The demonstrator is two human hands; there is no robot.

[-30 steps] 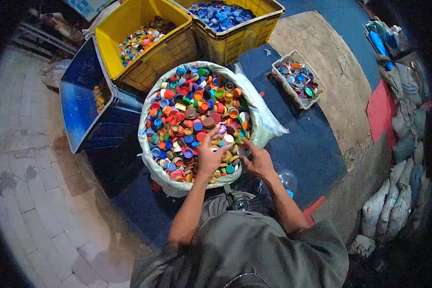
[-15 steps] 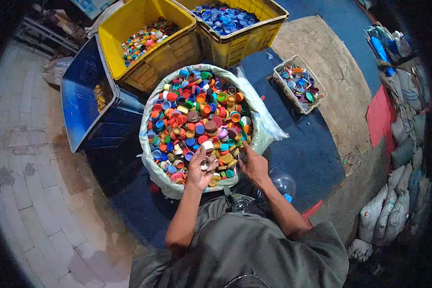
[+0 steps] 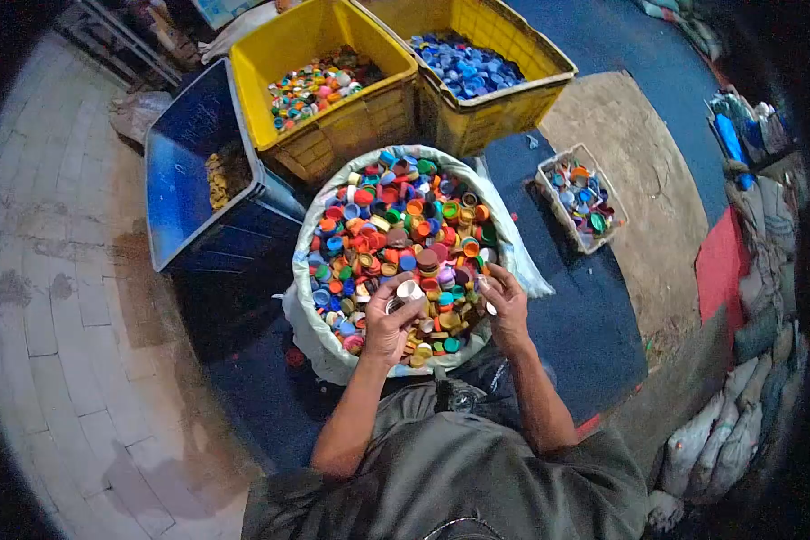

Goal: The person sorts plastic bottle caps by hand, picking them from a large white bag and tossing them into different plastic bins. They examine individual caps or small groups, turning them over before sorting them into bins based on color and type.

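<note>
A round sack (image 3: 506, 202) with a pale rolled rim stands in front of me, filled with many-coloured bottle caps (image 3: 396, 236). Over its near part, my left hand (image 3: 387, 335) is closed round a white bottle cap (image 3: 409, 291), whose open side faces up. Another small pale or shiny piece seems to sit in the same palm, partly covered by the fingers. Above the sack's right side, my right hand (image 3: 512, 317) pinches a small white cap (image 3: 490, 308), mostly hidden by its fingers.
Behind the sack stand a yellow bin (image 3: 346, 130) of mixed caps and another yellow bin (image 3: 495, 121) of blue caps. A blue bin (image 3: 184, 171) is at left. To the right sits a small white basket (image 3: 562, 219) of caps; stuffed sacks (image 3: 720, 409) line the far right.
The view has shifted, so everything sits further right and lower. My right hand has come up from the caps at the sack's edge and now shows a white cap. My left hand keeps its white cap.
</note>
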